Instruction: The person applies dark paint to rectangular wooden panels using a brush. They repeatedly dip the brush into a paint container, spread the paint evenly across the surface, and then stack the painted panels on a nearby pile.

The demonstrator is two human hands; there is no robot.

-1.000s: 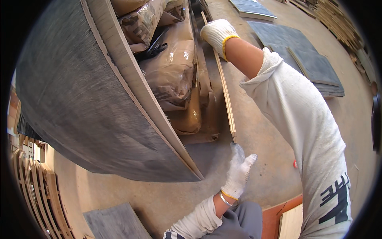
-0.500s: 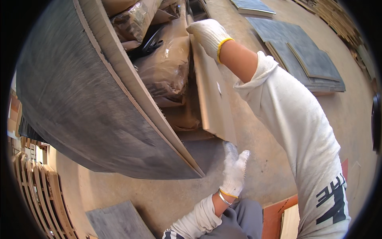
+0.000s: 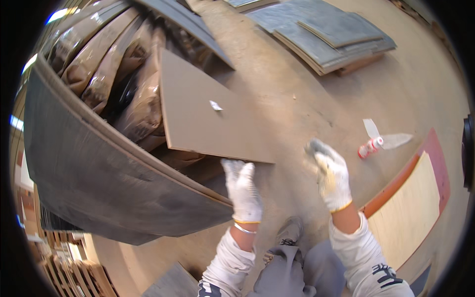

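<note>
A tan board (image 3: 203, 109) with a small white label leans outward from an open-topped crate of dark panels (image 3: 123, 168). At its lower edge is my left hand (image 3: 243, 190) in a white knitted glove, its fingertips touching or close beside that edge, fingers stretched and thumb apart. My right hand (image 3: 330, 173), gloved too, hovers over the floor to the right, away from the board. Its fingers are loosely bent, a little smeared, and nothing shows in them. Several long packages wrapped in brown paper and clear film (image 3: 143, 104) fill the crate behind the board.
Grey panels (image 3: 316, 34) lie stacked on the floor at the far right. A red-and-white bottle (image 3: 370, 147) lies on the floor right of my right hand. Nearer is a red-edged pale board (image 3: 408, 213). Wooden pallets (image 3: 74, 274) stand at the lower left.
My right hand has let go of the board's upper edge and come back toward me. The board now tilts further outward. My left hand stays by its lower edge; the view has shifted.
</note>
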